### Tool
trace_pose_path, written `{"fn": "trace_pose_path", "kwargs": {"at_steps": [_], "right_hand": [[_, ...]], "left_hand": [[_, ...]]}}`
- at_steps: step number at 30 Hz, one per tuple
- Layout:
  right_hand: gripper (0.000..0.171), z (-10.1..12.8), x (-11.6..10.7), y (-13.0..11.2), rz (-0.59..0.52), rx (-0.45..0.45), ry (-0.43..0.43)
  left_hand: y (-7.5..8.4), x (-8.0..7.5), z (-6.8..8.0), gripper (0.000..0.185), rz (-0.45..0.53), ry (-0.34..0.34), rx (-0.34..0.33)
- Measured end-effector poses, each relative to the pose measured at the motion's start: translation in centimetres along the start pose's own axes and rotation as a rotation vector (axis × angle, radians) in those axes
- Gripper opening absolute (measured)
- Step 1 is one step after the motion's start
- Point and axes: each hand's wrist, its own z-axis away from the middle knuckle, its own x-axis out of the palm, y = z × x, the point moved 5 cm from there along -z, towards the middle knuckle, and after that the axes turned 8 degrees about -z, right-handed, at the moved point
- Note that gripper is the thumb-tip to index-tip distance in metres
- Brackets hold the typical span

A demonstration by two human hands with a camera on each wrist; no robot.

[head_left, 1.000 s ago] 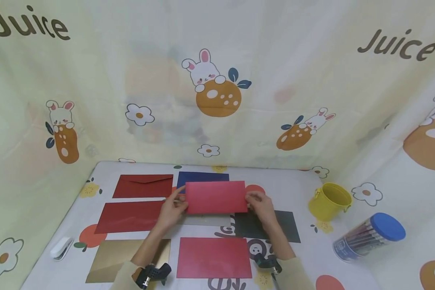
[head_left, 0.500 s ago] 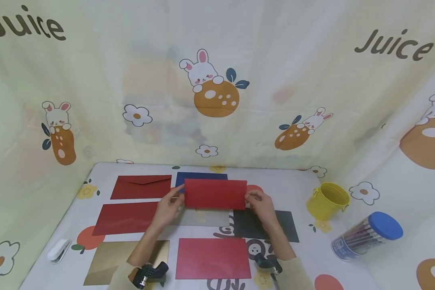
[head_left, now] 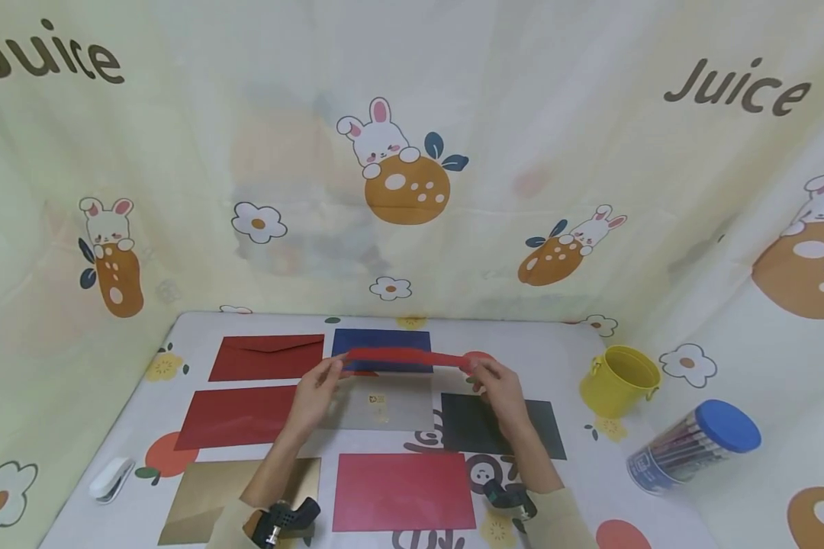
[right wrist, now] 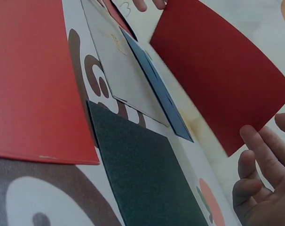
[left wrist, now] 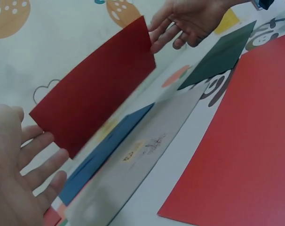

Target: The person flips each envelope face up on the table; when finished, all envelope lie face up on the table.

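Note:
A red envelope [head_left: 405,357] hangs in the air over the middle of the table, tipped almost flat so the head view shows it nearly edge-on. My left hand [head_left: 321,383] holds its left end at the fingertips, and my right hand [head_left: 496,381] holds its right end. In the left wrist view the envelope [left wrist: 95,84] slants from my left fingers [left wrist: 41,141] up to my right hand [left wrist: 189,19]. The right wrist view shows its corner [right wrist: 217,80] meeting my right fingers [right wrist: 255,155]. Below it lie a blue envelope [head_left: 384,339] and a silver-grey one [head_left: 384,408].
Several more envelopes lie flat on the table: two dark red [head_left: 268,357] [head_left: 236,415], gold [head_left: 213,496], red [head_left: 403,492] and dark grey [head_left: 501,427]. A yellow bucket [head_left: 619,380] and a blue-lidded pen tub [head_left: 693,446] stand right. A white stapler [head_left: 110,479] lies left.
The red envelope faced the head camera a second ago; both hands have tipped its top edge away, so it now lies nearly flat and uncovers the silver-grey envelope.

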Motion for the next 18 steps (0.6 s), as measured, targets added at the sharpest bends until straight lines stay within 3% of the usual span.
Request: {"fn": "trace_pose_path", "kwargs": {"at_steps": [5,12,18], "right_hand": [[0.043,0.3,-0.3,0.0,-0.023,0.002,-0.006],[0.040,0.5,-0.8,0.5,-0.073,0.004,-0.024],[0.043,0.5,-1.8,1.4,-0.076,0.037,0.020]], "left_hand": [[-0.1,0.5,0.2,0.053,-0.004,0.010,-0.024],[-0.4,1.5,0.4,0.041,-0.029,-0.003,0.019],[-0.7,2.8,0.2,0.041,0.002,-0.037,0.043]]}}
